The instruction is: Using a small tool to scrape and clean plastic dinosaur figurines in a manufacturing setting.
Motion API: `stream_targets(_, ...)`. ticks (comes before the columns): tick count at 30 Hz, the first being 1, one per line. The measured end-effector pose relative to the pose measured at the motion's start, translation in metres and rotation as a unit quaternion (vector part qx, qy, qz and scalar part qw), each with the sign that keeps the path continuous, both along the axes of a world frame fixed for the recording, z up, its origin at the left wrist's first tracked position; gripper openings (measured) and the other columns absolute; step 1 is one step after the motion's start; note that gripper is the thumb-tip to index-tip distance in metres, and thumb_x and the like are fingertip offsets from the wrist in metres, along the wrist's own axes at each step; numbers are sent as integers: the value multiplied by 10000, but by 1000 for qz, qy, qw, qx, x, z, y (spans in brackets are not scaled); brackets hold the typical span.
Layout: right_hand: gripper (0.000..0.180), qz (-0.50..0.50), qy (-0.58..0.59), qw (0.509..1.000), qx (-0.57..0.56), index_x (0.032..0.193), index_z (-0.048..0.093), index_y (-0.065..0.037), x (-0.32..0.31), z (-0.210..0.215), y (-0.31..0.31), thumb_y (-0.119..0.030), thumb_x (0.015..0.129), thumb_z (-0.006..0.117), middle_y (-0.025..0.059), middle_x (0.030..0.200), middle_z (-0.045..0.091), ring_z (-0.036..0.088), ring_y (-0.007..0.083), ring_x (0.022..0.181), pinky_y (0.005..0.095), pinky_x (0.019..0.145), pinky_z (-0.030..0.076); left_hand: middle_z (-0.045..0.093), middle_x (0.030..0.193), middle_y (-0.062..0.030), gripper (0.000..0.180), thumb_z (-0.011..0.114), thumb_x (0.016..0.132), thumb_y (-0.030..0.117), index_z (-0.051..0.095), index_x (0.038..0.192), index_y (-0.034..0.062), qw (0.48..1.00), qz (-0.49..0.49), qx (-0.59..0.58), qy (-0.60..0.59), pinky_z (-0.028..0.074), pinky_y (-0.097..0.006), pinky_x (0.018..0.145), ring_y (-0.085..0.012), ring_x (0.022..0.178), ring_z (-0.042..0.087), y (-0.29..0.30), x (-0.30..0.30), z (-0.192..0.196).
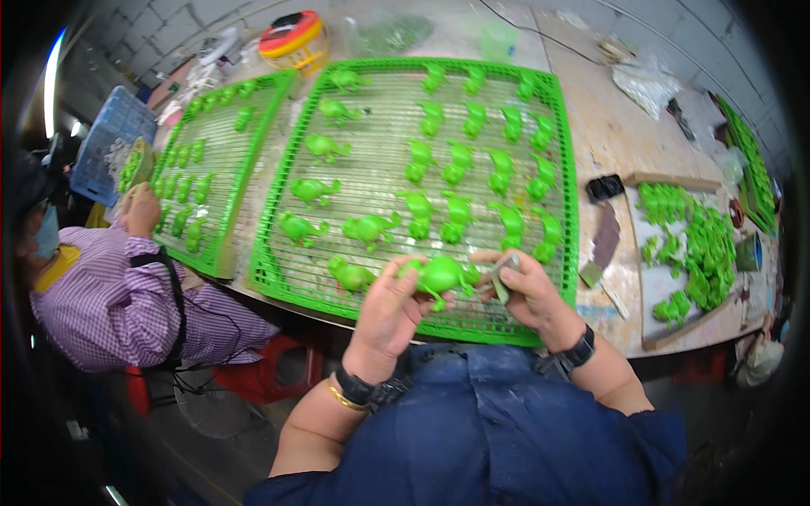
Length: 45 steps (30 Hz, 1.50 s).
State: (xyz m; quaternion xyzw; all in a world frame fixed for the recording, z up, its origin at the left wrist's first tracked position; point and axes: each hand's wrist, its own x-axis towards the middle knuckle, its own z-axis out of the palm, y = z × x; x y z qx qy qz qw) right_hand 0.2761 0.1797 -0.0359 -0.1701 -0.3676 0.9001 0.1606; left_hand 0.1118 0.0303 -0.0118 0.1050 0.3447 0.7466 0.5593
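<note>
Left grip: my left hand [390, 297] is closed around a green toy figure [440, 275], fingers wrapped over its body, holding it above the near edge of the green wire tray [564, 181].
Right grip: my right hand [527, 291] pinches a small grey sanding piece [504, 277] between thumb and fingers, pressed against the end of the figure.
Figure position: in the air between both hands, just above the tray, close to my chest.
Tray contents: rows of like green figures [460, 160] stand on the wire tray, spaced apart.
Second tray: another green tray [221, 173] lies to the left, also carrying figures.
Table: the wooden table [609, 126] carries both trays; a heap of green figures [704, 253] sits on a board at the right.
Co-worker: a person in a checked shirt [118, 295] sits at the left, one hand at the second tray.
</note>
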Motion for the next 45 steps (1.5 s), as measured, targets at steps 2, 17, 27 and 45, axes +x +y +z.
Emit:
stream_targets(2,335,12,11,1000,-7,1084,548,8,3,1,-2,-218,854,639,153,1106,595,608,213,903,335,725,526,577,1088,-159,322,600,874,105,446,1150,46,999,-31,-30,0,538,-395,759,-273,903,618,-5,-1,1)
stream_targets(17,302,45,18,999,-16,1036,564,16,-7,15,-1,-190,835,656,192,1183,554,608,239,975,349,725,545,598,1094,-80,365,669,753,1,606,1112,22,919,-165,-110,339,440,-289,891,-148,1027,553,-33,-55,38)
stream_targets(27,318,-44,-6,999,13,1024,577,24,17,14,11,-194,815,677,157,1014,621,611,194,806,315,650,510,612,1046,-81,365,602,770,-68,561,1128,-14,873,-80,-149,457,472,-273,847,-154,953,587,27,-190,68)
stream_targets(45,257,-71,-55,996,6,919,567,-1,13,7,14,-201,807,683,142,926,615,570,174,690,306,603,494,599,1112,-57,383,614,715,-79,626,1071,63,691,-222,-185,662,442,-298,901,-174,1037,554,103,-228,-25)
